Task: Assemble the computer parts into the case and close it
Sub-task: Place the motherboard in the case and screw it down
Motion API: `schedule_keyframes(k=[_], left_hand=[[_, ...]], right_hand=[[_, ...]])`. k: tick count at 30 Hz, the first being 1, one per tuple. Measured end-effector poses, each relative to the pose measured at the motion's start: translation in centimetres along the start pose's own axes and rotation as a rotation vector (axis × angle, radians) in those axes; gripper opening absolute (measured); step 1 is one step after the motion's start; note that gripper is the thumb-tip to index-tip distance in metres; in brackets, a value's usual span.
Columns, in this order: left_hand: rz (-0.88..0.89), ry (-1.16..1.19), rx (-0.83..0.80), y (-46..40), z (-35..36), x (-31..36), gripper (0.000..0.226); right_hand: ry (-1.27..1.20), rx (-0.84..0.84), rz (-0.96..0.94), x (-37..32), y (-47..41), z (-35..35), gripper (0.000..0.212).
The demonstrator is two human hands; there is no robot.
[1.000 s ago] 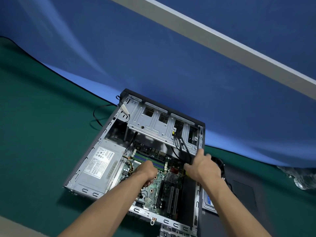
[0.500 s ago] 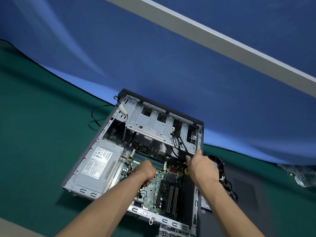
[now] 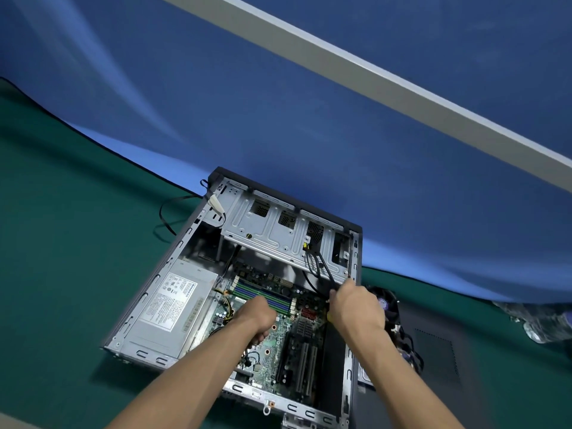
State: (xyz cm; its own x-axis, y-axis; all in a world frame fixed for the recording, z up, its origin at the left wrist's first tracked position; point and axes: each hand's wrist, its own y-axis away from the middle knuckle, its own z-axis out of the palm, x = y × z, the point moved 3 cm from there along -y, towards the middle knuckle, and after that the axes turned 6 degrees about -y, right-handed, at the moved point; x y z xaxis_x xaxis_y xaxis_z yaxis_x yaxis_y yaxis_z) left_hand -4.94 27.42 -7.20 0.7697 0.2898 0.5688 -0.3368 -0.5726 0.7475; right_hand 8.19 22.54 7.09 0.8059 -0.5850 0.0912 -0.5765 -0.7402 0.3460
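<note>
I am looking down into the open computer case (image 3: 354,308), which lies on its side on the green mat (image 3: 68,243) with its uncovered side up. Everything below I place against that case.

Inside it, along its left wall, sits the grey power supply (image 3: 173,308); its white label carries rows of print and marks, but I cannot read any of it, nor the blue word along the label's edge. Right of the power supply the green motherboard (image 3: 288,332) covers the case floor, with green and blue memory slots (image 3: 263,297) toward the far end. At the far end of the case the metal drive cage (image 3: 278,230) stands tilted up, and black cables (image 3: 317,267) hang from its right part.

My left hand (image 3: 257,320) is down on the motherboard at mid-case, fingers curled under; what they grip, if anything, I cannot tell. My right hand (image 3: 356,308) is at the case's right wall, fingers curled where the black cables come down; whether it pinches them I cannot tell.

Just outside the right wall a black fan (image 3: 387,305) and a dark side panel (image 3: 433,351) lie on the mat. A blue cloth (image 3: 278,103) rises behind the far end.
</note>
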Motion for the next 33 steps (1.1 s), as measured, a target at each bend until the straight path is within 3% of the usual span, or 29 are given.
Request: schedule_keyframes(k=[5, 9, 11, 16, 23, 28, 33], left_hand=[[0.011, -0.004, -0.004, 0.1, -0.1, 0.2, 0.023], [0.005, -0.008, -0.011, 0.2, 0.1, 0.3, 0.026], [0.004, -0.009, -0.009, 0.2, 0.0, 0.2, 0.027], [0.001, -0.007, -0.010, 0.1, 0.0, 0.2, 0.026], [0.002, -0.018, -0.001, 0.3, -0.1, 0.3, 0.027], [0.005, -0.026, 0.012, 0.4, -0.1, 0.2, 0.030], [0.005, -0.025, 0.021, 0.4, 0.0, 0.2, 0.031]], right_hand=[[-0.180, -0.157, -0.005, 0.6, -0.2, 0.0, 0.042], [-0.218, 0.014, -0.013, 0.7, 0.3, 0.4, 0.027], [-0.172, 0.068, 0.009, 0.8, 0.4, 0.5, 0.029], [-0.285, -0.071, 0.051, 0.6, 0.6, 0.7, 0.038], [-0.092, 0.058, 0.048, 0.3, 0.4, 0.9, 0.028], [-0.081, -0.118, 0.051, 0.8, 0.2, 1.0, 0.031], [-0.029, -0.081, 0.070, 0.4, 0.9, 1.3, 0.029]])
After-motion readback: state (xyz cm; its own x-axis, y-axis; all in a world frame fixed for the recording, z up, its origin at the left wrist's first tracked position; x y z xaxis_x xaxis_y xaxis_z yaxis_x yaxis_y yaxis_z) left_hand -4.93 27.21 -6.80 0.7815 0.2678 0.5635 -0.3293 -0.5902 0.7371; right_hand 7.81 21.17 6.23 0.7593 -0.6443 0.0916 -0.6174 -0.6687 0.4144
